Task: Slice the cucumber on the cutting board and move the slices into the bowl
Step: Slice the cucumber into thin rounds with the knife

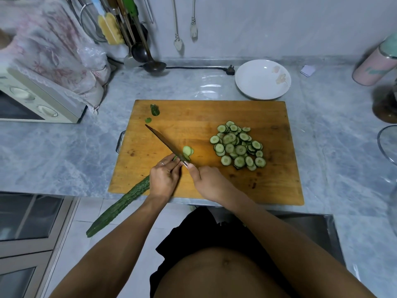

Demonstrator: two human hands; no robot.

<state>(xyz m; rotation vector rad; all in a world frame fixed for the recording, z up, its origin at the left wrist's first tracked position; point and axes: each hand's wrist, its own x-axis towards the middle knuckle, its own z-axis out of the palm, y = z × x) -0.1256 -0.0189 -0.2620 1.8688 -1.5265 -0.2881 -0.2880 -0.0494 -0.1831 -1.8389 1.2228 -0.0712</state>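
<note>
Cucumber (120, 206): long uncut length overhanging the front-left edge of the cutting board (193, 112), cut end under the left hand (164, 181), grip curled round it. Knife (165, 144): right hand (209, 182) grip clamped on the handle; slices (238, 145) heaped right of centre; bowl (263, 79) beyond the far edge. Advice: keep fingertips tucked back, cuts thin and even

- cream toaster oven (32, 104) under a pink floral cloth (49, 46), far left of the grey marble desk (64, 151)
- dark metal ladle (150, 63) by the wall
- black power plug (228, 70) lying near it
- pink cylindrical canister (373, 65) far right
</note>
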